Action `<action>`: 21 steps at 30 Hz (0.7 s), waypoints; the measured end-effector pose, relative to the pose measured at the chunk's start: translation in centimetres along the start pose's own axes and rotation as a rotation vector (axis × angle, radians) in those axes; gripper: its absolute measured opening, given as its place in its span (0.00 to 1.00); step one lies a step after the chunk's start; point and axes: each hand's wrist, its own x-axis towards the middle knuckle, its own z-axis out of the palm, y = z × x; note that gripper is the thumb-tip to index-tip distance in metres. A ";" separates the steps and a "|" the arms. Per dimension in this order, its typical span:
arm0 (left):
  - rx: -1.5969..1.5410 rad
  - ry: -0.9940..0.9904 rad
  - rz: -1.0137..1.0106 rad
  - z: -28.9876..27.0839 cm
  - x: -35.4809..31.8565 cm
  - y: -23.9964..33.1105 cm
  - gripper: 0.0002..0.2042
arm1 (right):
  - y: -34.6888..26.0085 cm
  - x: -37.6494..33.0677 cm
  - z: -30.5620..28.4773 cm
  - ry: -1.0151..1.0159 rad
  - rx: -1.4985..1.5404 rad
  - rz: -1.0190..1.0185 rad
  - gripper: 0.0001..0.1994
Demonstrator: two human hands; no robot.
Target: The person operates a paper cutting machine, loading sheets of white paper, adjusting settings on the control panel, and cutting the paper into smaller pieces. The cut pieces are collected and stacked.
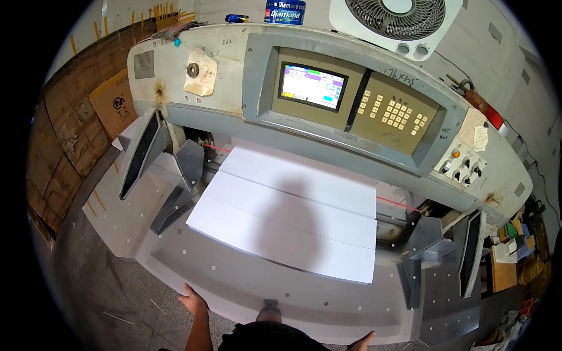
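White sheets [293, 216] lie on the grey bed of a large paper cutter [246, 284], running back beneath its front beam. Seams divide the paper crosswise, and a dark shadow falls across its middle. My left hand [193, 301] rests at the bed's front left edge, away from the paper. Its visible fingers are apart, and I see nothing held. At the front edge to the right, my right hand [363, 341] shows only in part, with a finger or thumb stretched out. The rest of that hand is hidden.
Grey upright guards [140, 155] [471, 254] flank the bed. Above sit a lit screen [310, 86], a keypad [398, 114] and knobs [462, 167]. A fan [398, 23] and a blue can [284, 11] stand on top. Cardboard [114, 105] leans at left.
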 end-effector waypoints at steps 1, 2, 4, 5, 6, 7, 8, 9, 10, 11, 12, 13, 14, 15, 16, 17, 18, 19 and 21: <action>0.020 -0.013 0.004 -0.2 -0.1 0.3 0.37 | -0.1 -0.1 0.0 0.002 -0.001 -0.005 0.38; 0.074 -0.002 -0.010 -0.4 -0.3 0.5 0.37 | -0.1 -0.3 0.0 0.002 -0.004 -0.009 0.38; 0.103 -0.004 -0.016 -0.7 -0.6 1.1 0.36 | -0.1 -0.4 0.0 -0.002 -0.005 -0.025 0.38; 0.066 -0.019 -0.034 -0.8 -0.8 1.3 0.37 | -0.2 -0.4 0.0 -0.002 -0.004 -0.017 0.38; 0.004 -0.031 -0.040 -0.8 -1.0 1.6 0.38 | -0.2 -0.4 0.0 -0.002 -0.004 -0.009 0.38; -0.084 -0.058 -0.051 -0.9 -1.1 1.8 0.38 | -0.2 -0.4 0.0 -0.001 -0.003 -0.002 0.39; -0.039 -0.031 -0.088 -0.8 -1.2 2.0 0.39 | -0.1 -0.3 0.0 0.004 0.002 0.000 0.39; -0.018 -0.020 -0.128 -0.8 -1.3 2.1 0.40 | -0.1 -0.1 0.0 0.009 0.008 0.002 0.39; -0.024 -0.025 -0.166 -0.8 -1.4 2.3 0.42 | 0.0 0.0 0.0 0.014 0.014 0.004 0.39; 0.015 -0.012 -0.171 -0.8 -1.4 2.4 0.42 | 0.1 0.2 -0.1 0.004 0.010 0.002 0.39; 0.029 -0.016 -0.172 -0.8 -1.4 2.5 0.43 | 0.2 0.4 -0.1 -0.006 0.006 0.001 0.39; 0.032 -0.006 -0.178 -0.7 -1.4 2.5 0.44 | 0.4 0.6 -0.1 -0.016 0.002 0.002 0.39; 0.048 -0.007 -0.171 -0.7 -1.3 2.5 0.43 | 0.5 0.8 -0.2 -0.007 -0.002 0.002 0.39; 0.054 0.006 -0.169 -0.6 -1.3 2.4 0.42 | 0.7 1.1 -0.2 0.002 -0.006 0.001 0.39; 0.059 0.020 -0.169 -0.5 -1.2 2.3 0.41 | 0.8 1.2 -0.2 0.011 -0.010 0.000 0.39; 0.056 0.014 -0.165 -0.5 -1.1 2.1 0.41 | 0.9 1.4 -0.2 0.028 -0.032 0.006 0.39; 0.052 0.010 -0.162 -0.4 -1.0 1.9 0.41 | 0.9 1.6 -0.3 0.046 -0.055 0.012 0.39; 0.049 0.005 -0.159 -0.3 -0.8 1.7 0.41 | 1.0 1.7 -0.3 0.063 -0.078 0.017 0.39; 0.091 0.003 -0.120 -0.2 -0.4 1.2 0.41 | 1.0 1.9 -0.2 0.079 -0.094 0.014 0.38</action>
